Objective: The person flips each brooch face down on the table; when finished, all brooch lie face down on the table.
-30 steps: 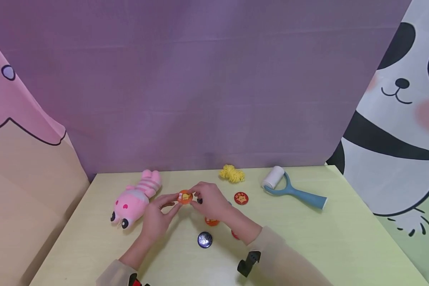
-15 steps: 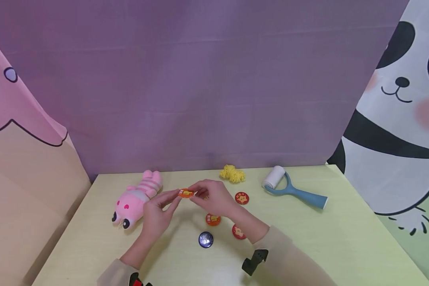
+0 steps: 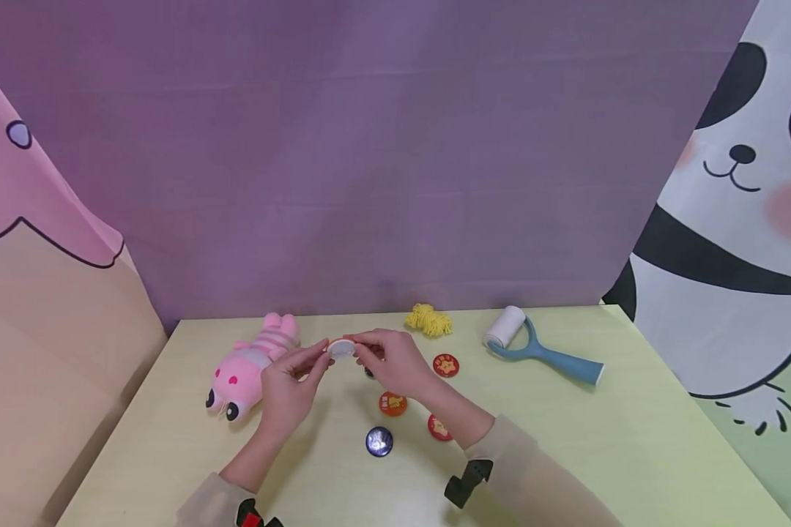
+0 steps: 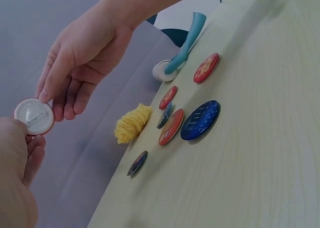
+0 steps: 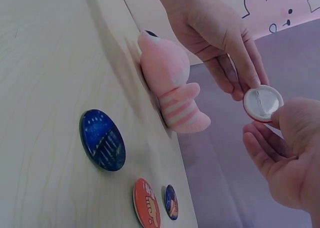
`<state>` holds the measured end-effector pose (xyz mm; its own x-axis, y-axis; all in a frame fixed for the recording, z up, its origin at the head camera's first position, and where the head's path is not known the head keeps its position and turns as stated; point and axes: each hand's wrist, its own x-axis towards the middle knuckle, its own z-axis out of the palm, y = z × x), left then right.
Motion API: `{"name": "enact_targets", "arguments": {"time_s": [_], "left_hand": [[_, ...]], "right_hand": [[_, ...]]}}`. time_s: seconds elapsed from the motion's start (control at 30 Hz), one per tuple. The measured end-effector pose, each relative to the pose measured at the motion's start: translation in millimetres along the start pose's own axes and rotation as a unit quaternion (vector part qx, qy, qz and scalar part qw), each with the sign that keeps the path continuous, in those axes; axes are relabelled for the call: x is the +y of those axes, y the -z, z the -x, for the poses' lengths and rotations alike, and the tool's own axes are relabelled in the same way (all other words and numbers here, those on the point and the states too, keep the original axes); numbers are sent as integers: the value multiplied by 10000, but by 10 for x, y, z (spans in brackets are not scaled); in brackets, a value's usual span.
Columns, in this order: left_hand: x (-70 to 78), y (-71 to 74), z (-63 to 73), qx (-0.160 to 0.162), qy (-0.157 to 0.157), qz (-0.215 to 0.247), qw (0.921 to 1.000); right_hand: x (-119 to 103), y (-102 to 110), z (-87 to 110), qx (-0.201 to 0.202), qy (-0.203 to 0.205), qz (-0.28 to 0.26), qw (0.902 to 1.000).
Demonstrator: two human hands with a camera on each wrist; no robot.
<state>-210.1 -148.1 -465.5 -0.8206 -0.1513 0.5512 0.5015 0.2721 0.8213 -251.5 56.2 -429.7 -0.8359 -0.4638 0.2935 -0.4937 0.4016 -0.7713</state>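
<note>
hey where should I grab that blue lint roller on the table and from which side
Take the lint roller by its long blue handle, coming from above on the right. The handle lies flat, pointing right, clear of the badges; the white roll would likely turn under fingers.

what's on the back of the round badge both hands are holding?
The round pin badge shows a white back with a thin metal pin across it, red rim at the edge. Its printed front faces away, unseen. Left hand and right hand pinch its edges.
</note>
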Motion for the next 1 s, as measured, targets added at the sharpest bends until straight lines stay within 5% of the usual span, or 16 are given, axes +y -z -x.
{"name": "enact_targets", "arguments": {"time_s": [1.0], "left_hand": [[-34,54,24,-896,593,-115,9941]], "right_hand": [[65,-48,10,-465,-62,70,9989]]}}
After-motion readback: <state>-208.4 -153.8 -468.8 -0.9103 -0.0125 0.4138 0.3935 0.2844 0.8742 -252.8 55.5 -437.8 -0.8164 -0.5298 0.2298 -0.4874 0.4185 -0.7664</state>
